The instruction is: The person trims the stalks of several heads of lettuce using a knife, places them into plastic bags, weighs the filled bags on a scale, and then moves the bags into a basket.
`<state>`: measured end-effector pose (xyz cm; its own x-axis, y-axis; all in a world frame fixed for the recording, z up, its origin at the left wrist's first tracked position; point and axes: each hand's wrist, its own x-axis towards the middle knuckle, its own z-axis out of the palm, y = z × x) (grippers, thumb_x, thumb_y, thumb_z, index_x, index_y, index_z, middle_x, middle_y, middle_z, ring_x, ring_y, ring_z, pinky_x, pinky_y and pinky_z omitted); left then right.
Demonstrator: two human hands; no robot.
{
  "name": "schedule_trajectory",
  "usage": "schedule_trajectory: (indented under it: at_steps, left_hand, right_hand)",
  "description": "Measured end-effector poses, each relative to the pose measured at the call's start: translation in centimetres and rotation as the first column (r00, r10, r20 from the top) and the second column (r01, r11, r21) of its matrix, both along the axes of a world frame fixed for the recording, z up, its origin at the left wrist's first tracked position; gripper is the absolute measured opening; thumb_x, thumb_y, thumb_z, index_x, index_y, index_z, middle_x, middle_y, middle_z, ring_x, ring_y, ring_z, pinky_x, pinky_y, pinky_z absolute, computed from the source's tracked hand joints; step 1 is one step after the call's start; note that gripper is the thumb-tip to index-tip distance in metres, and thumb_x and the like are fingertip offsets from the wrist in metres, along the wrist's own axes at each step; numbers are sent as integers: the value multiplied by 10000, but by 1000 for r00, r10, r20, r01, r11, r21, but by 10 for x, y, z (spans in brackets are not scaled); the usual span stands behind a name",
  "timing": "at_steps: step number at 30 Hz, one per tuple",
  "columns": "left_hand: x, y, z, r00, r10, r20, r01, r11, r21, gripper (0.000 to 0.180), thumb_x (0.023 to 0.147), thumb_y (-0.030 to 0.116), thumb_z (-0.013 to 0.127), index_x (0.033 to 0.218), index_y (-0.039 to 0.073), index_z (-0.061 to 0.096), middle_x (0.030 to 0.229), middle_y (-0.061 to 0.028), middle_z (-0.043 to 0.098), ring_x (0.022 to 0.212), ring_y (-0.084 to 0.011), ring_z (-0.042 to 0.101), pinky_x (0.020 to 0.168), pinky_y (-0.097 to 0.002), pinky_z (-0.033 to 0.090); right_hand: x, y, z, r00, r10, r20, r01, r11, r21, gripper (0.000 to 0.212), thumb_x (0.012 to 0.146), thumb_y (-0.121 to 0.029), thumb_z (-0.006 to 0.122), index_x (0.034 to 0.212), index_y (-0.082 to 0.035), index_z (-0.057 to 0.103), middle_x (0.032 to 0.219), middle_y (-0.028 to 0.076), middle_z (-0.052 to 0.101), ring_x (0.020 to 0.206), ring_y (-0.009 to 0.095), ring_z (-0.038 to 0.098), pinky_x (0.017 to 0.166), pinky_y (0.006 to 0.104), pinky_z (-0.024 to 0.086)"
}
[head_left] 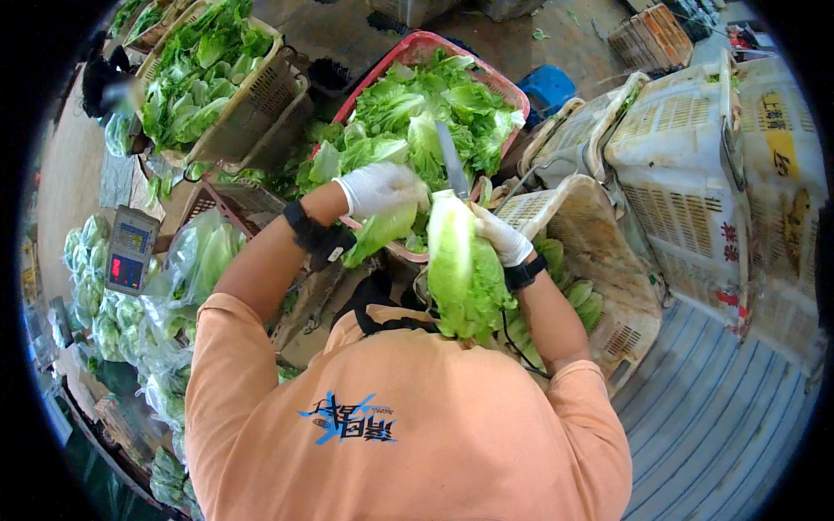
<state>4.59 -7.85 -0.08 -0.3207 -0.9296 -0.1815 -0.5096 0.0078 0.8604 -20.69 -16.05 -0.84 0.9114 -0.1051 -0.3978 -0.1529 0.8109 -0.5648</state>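
Observation:
A pale green head of lettuce (452, 265) is upright in front of my chest, its top leaves hanging downward. My right hand (501, 234), in a white glove, is closed around its upper right side. A knife (451, 156) points up and away just above the lettuce's end; its handle is hidden, seemingly by the right hand and lettuce. My left hand (382, 189), also white-gloved and partly blurred, is closed at the top of a loose lettuce leaf (384, 233) left of the head. Beyond both hands stands a red-rimmed tub (424, 39) heaped with loose lettuce leaves (417, 100).
A crate (261, 82) of leafy greens stands far left. Stained white crates (669, 122) line the right; a tilted one (599, 234) holds lettuce beside my right arm. At left are a scale (130, 252) and bagged lettuce (204, 252). A blue bucket (549, 87) sits behind the tub.

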Motion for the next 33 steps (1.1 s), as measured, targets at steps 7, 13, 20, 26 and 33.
schedule_trajectory:
  at_steps: [7, 13, 20, 26, 33]
  left_hand:
    - [-20, 7, -42, 854, 438, -280, -428, 898, 100, 901, 834, 534, 573, 1447, 44, 132, 1484, -153, 220, 1362, -286, 228, 1085, -365, 233]
    - [-89, 46, -38, -167, 727, -666, 223, 686, 692, 707, 861, 595, 458, 1357, 96, 390, 1297, -127, 500, 1115, -276, 543, 982, -444, 416]
    - [-72, 60, -48, -452, 634, -627, 62, 724, 687, 719, 842, 631, 445, 1342, 115, 416, 1291, -141, 498, 1126, -317, 519, 972, -476, 415]
    - [-69, 66, -39, -468, 600, -649, 18, 740, 672, 699, 825, 630, 484, 1308, 126, 459, 1269, -123, 522, 1108, -291, 536, 964, -462, 428]
    - [-81, 68, -51, -493, 641, -589, 10, 681, 732, 616, 879, 575, 411, 1292, 124, 477, 1253, -121, 538, 1108, -292, 542, 953, -476, 433]
  right_hand:
    - [-5, 3, 2, 973, -223, 62, 184, 909, 374, 696, 798, -409, 678, 1331, -62, 394, 1235, 135, 532, 1083, 269, 554, 920, 412, 473]
    - [39, -5, 10, 930, -231, -286, 94, 902, -421, 341, 915, -310, 560, 1165, -81, 526, 925, -16, 573, 799, 80, 555, 669, 220, 463]
    - [29, 6, 20, 821, -539, -185, 301, 686, -662, 222, 891, -215, 612, 1030, -43, 588, 920, -17, 602, 783, 71, 550, 699, 233, 462]
    - [23, 40, 43, 907, -418, 55, 352, 678, -645, 237, 878, -114, 615, 1088, -25, 550, 977, 30, 590, 846, 100, 570, 750, 216, 479]
    - [33, 58, 42, 935, -348, 66, 194, 348, -917, 226, 789, -54, 697, 952, -51, 541, 848, 3, 555, 739, 88, 511, 690, 245, 445]
